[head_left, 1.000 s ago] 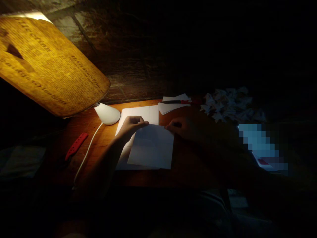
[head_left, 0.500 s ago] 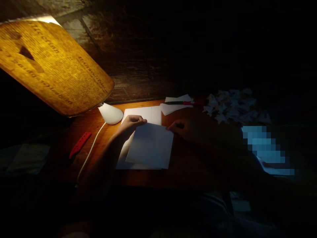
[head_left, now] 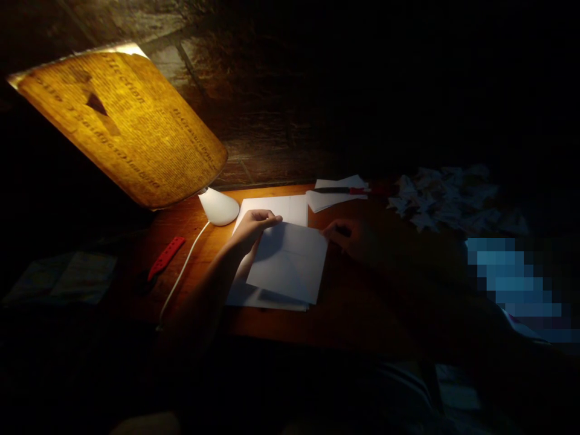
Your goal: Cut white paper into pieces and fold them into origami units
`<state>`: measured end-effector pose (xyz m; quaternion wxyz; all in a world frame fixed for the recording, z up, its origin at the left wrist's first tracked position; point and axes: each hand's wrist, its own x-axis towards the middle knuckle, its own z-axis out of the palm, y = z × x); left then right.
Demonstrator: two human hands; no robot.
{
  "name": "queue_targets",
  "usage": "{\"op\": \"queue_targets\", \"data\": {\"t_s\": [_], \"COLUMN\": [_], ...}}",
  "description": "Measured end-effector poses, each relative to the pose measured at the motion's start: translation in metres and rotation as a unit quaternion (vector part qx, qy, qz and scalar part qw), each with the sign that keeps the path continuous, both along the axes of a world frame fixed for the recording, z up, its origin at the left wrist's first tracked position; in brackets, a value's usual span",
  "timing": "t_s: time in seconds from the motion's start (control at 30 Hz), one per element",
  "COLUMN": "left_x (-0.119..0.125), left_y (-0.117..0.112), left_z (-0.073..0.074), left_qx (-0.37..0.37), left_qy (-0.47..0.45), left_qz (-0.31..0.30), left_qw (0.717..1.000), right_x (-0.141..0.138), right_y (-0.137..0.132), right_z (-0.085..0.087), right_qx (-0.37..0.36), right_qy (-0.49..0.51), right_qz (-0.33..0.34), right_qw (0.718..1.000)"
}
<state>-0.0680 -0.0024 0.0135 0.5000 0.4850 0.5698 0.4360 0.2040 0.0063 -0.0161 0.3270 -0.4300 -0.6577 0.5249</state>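
Observation:
A square sheet of white paper (head_left: 290, 260) is held by its two far corners above the table. My left hand (head_left: 258, 226) is closed in a pinch at its far left corner, thumb and fingers together. At the far right corner my right hand (head_left: 342, 234) pinches the edge, mostly in shadow. Beneath the sheet lie larger white papers (head_left: 276, 208), partly covered by it and by my left forearm. A faint crease shows across the held sheet.
A lamp with a printed yellow shade (head_left: 127, 127) and white base (head_left: 220, 207) stands at the left, its cord (head_left: 183, 272) trailing forward. Nearby lies a red-handled tool (head_left: 167, 257). Paper scraps (head_left: 338, 199) with a dark-bladed red tool (head_left: 348, 190) and several folded paper pieces (head_left: 448, 199) lie farther right.
The view has shifted, so everything sits farther right. The near edge of the held sheet has lifted slightly off the papers below. Both hands keep their pinch on its corners.

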Motion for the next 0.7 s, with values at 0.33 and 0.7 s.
{"op": "queue_targets", "data": {"t_s": [0.33,0.7], "left_x": [-0.012,0.001], "left_y": [0.003,-0.010], "left_z": [-0.005,-0.008], "left_qx": [0.057,0.325], "left_qy": [0.085,0.434], "left_qz": [0.010,-0.268], "left_qw": [0.995,0.797], "right_x": [-0.001,-0.002], "right_y": [0.001,-0.001], "right_z": [0.001,0.009], "right_qx": [-0.019,0.019], "right_qy": [0.014,-0.035], "right_qz": [-0.004,-0.028], "right_qw": [1.000,0.999]}}
